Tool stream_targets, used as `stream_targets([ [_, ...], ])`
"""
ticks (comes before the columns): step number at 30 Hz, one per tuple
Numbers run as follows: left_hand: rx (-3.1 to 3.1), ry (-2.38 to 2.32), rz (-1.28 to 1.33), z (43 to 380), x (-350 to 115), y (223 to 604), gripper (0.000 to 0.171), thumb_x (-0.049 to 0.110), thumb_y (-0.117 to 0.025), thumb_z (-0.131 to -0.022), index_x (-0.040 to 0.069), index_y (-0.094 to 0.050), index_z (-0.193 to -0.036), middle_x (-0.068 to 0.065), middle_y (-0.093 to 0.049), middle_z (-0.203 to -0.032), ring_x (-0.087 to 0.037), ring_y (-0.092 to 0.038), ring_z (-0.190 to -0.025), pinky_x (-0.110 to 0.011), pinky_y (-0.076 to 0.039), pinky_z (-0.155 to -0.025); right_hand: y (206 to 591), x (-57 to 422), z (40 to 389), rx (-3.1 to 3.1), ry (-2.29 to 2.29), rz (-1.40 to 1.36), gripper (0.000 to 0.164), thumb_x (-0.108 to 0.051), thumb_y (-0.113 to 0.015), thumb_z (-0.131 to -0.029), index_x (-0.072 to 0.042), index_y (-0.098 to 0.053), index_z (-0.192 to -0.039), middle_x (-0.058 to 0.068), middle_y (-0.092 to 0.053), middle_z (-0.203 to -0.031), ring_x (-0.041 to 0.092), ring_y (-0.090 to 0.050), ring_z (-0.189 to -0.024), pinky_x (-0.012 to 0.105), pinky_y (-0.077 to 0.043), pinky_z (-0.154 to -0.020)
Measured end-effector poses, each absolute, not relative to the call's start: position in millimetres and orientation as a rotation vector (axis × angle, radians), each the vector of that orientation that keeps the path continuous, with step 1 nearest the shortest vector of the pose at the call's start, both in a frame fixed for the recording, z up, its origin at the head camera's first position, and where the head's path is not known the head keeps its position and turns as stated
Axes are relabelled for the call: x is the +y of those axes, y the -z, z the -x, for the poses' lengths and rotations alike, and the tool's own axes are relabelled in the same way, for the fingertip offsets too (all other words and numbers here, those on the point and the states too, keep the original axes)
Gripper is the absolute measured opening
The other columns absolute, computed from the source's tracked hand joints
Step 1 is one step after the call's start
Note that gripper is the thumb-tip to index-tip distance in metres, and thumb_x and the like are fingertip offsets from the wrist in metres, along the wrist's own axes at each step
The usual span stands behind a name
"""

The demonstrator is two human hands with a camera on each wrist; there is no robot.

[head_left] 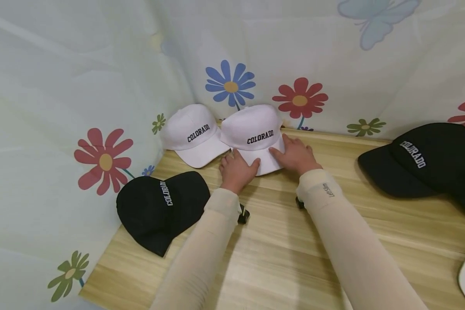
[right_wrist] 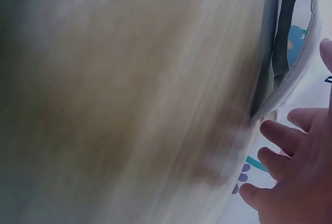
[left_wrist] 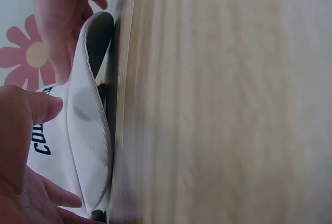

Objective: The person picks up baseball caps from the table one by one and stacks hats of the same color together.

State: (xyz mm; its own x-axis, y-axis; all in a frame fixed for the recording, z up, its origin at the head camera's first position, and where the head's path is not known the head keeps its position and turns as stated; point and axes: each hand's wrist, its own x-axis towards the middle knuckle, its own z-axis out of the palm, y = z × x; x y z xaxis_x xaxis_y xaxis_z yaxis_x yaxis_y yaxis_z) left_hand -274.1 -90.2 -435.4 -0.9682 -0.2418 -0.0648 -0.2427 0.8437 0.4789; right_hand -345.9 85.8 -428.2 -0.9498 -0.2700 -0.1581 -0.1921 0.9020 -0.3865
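Pale sleeves [head_left: 356, 241] lie nearest, both forearms stretched over the bench [head_left: 271, 249] and angled inward toward the white cap [head_left: 251, 122]. It sits near the back edge, close beside a second white cap [head_left: 193, 122], both fronts turned so their lettering faces the person. The left hand [head_left: 237, 172] is by the brim's left side, thumb and fingers apart; the right hand [head_left: 297, 154] flanks the other side, fingers spread. Neither looks clamped; framing the brim [head_left: 266, 163] from both sides probably helps keep the cap straight.
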Motion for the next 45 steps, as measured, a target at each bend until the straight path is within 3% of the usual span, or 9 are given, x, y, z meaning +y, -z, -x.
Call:
stream_targets([
  [9,2.981,-0.834,0.364,277,-90,436,0.090,0.060,-0.048,-0.092,-0.004,-0.023,-0.150,-0.025,-0.035,-0.150,-0.041,-0.024,-0.143,-0.055,-0.019,-0.114,431,85,348,2.813,0.675,0.338,0.084,-0.059,-0.039,-0.095,-0.007,-0.011,-0.155,0.024,-0.036,-0.150,0.042,-0.035,-0.138,0.061,-0.027,-0.111],
  [17,2.972,-0.880,0.359,274,-92,429,0.083,0.055,-0.052,-0.092,-0.005,-0.032,-0.146,-0.023,-0.044,-0.143,-0.037,-0.034,-0.138,-0.053,-0.025,-0.112,423,89,345,2.748,0.870,0.253,0.084,-0.054,-0.043,-0.096,-0.001,-0.012,-0.154,0.027,-0.037,-0.150,0.043,-0.038,-0.136,0.054,-0.030,-0.113],
  [21,2.980,-0.922,0.332,272,-90,423,0.081,0.051,-0.054,-0.092,-0.006,-0.033,-0.146,-0.024,-0.044,-0.143,-0.038,-0.037,-0.136,-0.053,-0.027,-0.112,416,95,339,2.756,0.962,0.216,0.076,-0.051,-0.049,-0.096,-0.001,-0.029,-0.150,0.025,-0.051,-0.137,0.038,-0.051,-0.121,0.053,-0.040,-0.106],
  [26,2.989,-0.997,0.274,270,-90,418,0.083,0.047,-0.060,-0.091,-0.006,-0.030,-0.147,-0.025,-0.041,-0.147,-0.039,-0.037,-0.137,-0.048,-0.030,-0.113,409,102,332,2.750,1.035,0.210,0.059,-0.050,-0.055,-0.094,-0.004,-0.053,-0.131,0.019,-0.061,-0.124,0.031,-0.057,-0.105,0.048,-0.049,-0.093],
  [35,2.995,-1.236,0.043,265,-98,408,0.073,0.037,-0.071,-0.086,0.000,-0.042,-0.141,-0.021,-0.054,-0.133,-0.031,-0.048,-0.128,-0.042,-0.041,-0.107,390,116,315,2.758,1.039,0.240,0.064,-0.045,-0.066,-0.089,-0.005,-0.051,-0.136,0.020,-0.058,-0.128,0.034,-0.057,-0.111,0.047,-0.050,-0.092],
  [40,2.952,-1.235,-0.031,255,-100,395,0.073,0.037,-0.073,-0.085,0.003,-0.043,-0.142,-0.021,-0.049,-0.134,-0.032,-0.039,-0.129,-0.044,-0.040,-0.107,381,126,296,2.779,1.038,0.272,0.066,-0.044,-0.069,-0.087,-0.005,-0.051,-0.137,0.019,-0.059,-0.125,0.034,-0.056,-0.111,0.047,-0.049,-0.091],
  [45,2.923,-1.182,-0.100,240,-104,386,0.074,0.039,-0.073,-0.084,0.006,-0.044,-0.143,-0.020,-0.043,-0.137,-0.030,-0.039,-0.128,-0.043,-0.041,-0.107,376,133,272,2.788,1.041,0.267,0.071,-0.044,-0.072,-0.085,-0.006,-0.048,-0.140,0.017,-0.061,-0.123,0.032,-0.058,-0.108,0.045,-0.051,-0.088],
])
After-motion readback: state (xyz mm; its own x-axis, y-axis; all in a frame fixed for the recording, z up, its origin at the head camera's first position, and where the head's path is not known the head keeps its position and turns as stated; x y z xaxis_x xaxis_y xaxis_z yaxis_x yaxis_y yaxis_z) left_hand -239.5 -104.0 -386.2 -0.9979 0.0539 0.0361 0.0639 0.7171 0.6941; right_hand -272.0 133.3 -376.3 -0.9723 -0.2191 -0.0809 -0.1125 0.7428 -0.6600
